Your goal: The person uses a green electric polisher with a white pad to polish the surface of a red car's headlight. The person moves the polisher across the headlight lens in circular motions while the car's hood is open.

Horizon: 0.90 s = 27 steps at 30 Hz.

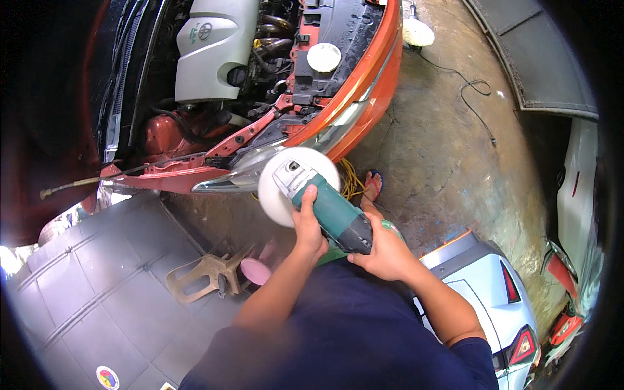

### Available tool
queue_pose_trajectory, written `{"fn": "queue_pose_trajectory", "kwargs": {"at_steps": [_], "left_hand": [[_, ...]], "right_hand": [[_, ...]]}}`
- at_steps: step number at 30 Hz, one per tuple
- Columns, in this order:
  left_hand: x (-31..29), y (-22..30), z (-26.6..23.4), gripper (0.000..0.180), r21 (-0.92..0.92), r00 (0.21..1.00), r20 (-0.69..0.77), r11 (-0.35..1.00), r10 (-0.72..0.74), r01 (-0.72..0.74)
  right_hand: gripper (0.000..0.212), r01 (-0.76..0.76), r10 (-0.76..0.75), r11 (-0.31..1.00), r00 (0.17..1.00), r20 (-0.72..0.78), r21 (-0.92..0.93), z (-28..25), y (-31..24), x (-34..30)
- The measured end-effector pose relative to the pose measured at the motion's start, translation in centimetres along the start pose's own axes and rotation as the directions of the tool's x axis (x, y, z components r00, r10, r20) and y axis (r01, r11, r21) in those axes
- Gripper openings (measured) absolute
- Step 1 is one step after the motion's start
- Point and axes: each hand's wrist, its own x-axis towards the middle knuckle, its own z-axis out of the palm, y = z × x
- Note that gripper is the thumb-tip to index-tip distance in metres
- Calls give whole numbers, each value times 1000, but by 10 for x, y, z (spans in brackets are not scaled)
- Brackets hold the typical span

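A green and black power polisher [333,211] with a large round white pad [270,192] is held between my two hands in front of me. My left hand [308,224] grips its body just behind the silver gear head, thumb along the casing. My right hand [383,250] is wrapped round the black rear end. The pad overlaps the headlight [244,169] of an orange-red car [364,110] in this view; whether it touches cannot be told. The car's hood is up, and a grey engine cover [214,49] shows inside.
A round white lid-like disc [324,58] lies on the car's front panel. Below the bumper is a coiled yellow cord [351,179]; a black cable [465,81] trails over the floor. Around me are a brown plastic stool [201,276], a pink container [256,271] and a light-blue toy-like car [478,276].
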Motion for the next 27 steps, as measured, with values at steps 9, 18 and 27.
{"fn": "queue_pose_trajectory", "kwargs": {"at_steps": [9,18,27], "left_hand": [[28,-40,100,61,-13,983,181,999,-44,47],[53,-80,138,77,74,972,214,994,-94,79],[74,-100,102,101,432,966,256,897,-23,-94]], "right_hand": [[102,-63,64,998,948,-313,14,-55,37,-16],[104,-103,151,986,889,-433,132,-66,68,-20],[86,67,209,847,870,-446,527,20,120,16]]}}
